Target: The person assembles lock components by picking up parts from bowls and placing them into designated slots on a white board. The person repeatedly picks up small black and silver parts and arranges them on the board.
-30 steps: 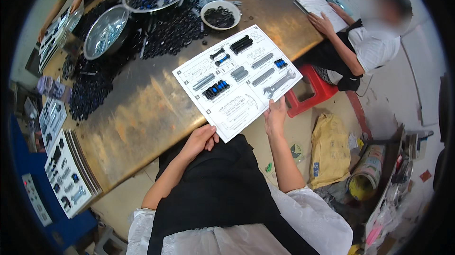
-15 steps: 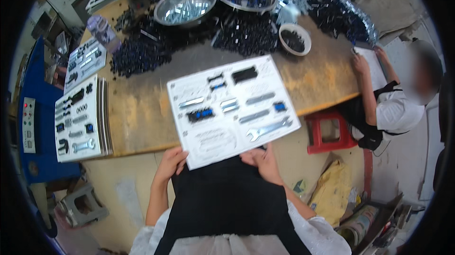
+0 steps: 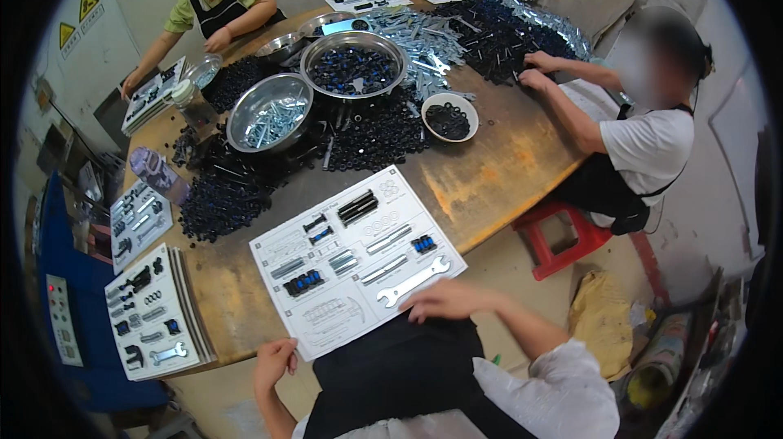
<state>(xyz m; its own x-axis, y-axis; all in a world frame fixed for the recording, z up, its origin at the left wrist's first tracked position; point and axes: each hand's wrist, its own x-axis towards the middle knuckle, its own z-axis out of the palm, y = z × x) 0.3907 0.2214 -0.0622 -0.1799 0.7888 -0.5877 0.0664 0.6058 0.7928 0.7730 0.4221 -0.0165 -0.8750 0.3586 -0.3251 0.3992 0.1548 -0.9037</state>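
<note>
A white printed card (image 3: 383,223) lies tilted at the table's near edge, its lower corner jutting past it. Black bolts, blue-banded black parts, silver rods and an open-ended wrench (image 3: 413,281) sit on its printed outlines. My left hand (image 3: 276,364) is at the card's lower left corner, fingers bent in a pinch against the edge; the exact contact is hard to see. My right hand (image 3: 449,300) reaches over the near right edge beside the wrench, with its fingers stretched out and nothing in them.
A stack of filled cards (image 3: 167,308) stands at left. Beyond are a bowl of silver parts (image 3: 269,113), a bowl of blue-black parts (image 3: 355,64), a small bowl of black rings (image 3: 450,119) and loose black heaps (image 3: 220,202). Three co-workers sit round the table; a red stool (image 3: 559,243) is at right.
The card has come down onto the table's near edge and turned counterclockwise. My right hand has moved from beneath its edge to above it. The view has tipped up, showing more people.
</note>
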